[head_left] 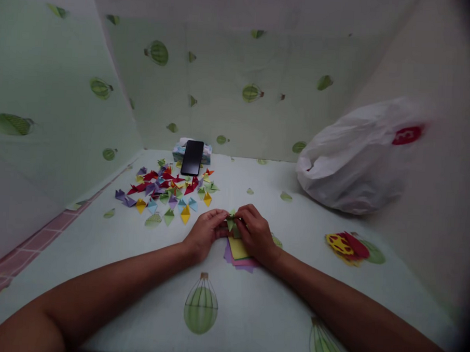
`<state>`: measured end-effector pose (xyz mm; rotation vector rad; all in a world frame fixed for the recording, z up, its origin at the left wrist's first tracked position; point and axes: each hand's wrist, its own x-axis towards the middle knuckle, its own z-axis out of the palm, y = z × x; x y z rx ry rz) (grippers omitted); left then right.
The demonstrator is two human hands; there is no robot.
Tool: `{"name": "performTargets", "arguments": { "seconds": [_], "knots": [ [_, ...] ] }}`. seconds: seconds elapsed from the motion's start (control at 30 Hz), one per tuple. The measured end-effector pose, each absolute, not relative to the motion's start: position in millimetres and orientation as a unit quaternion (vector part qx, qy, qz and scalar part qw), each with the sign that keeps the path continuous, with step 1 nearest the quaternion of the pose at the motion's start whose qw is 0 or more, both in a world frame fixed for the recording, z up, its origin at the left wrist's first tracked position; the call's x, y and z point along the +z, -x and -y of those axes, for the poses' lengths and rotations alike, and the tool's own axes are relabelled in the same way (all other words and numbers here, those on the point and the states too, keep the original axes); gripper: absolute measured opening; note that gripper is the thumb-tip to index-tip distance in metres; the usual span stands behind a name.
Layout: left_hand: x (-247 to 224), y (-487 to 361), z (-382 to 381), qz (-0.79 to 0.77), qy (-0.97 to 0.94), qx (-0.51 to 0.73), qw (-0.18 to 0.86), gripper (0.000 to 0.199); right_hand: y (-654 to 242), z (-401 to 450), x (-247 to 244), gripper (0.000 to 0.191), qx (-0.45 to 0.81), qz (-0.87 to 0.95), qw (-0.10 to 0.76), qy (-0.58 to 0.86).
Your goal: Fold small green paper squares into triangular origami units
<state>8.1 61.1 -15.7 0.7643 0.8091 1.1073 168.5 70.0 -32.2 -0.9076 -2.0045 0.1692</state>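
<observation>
Dozens of folded paper pieces (151,188) done, green piece (230,223) pinched in fingers of left hand (203,234) and right hand (258,236) over flat sheets (238,249) left unfolded; its completeness can't be judged.

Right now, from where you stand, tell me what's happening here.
A person's left hand and right hand hold a small green paper between the fingertips, over a pile of coloured sheets. Beyond, to the left, many folded pieces lie scattered near a phone. A white bag sits at the right.
</observation>
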Motion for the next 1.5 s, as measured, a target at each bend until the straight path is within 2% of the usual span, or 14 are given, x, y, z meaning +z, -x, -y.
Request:
{"name": "performTargets", "arguments": {
  "seconds": [0.87,1.5],
  "knots": [
    [-15.5,-8.1,-61.7,-0.356,-0.329,0.501,0.717,0.029,-168.0,-68.8,-32.7,0.013,0.071,0.811,0.442,0.377],
    [-12.3,-8.1,-62.4,-0.396,-0.353,0.498,0.686,0.021,-169.1,-69.0,-34.2,0.012,0.099,0.819,0.434,0.361]
  ]
}}
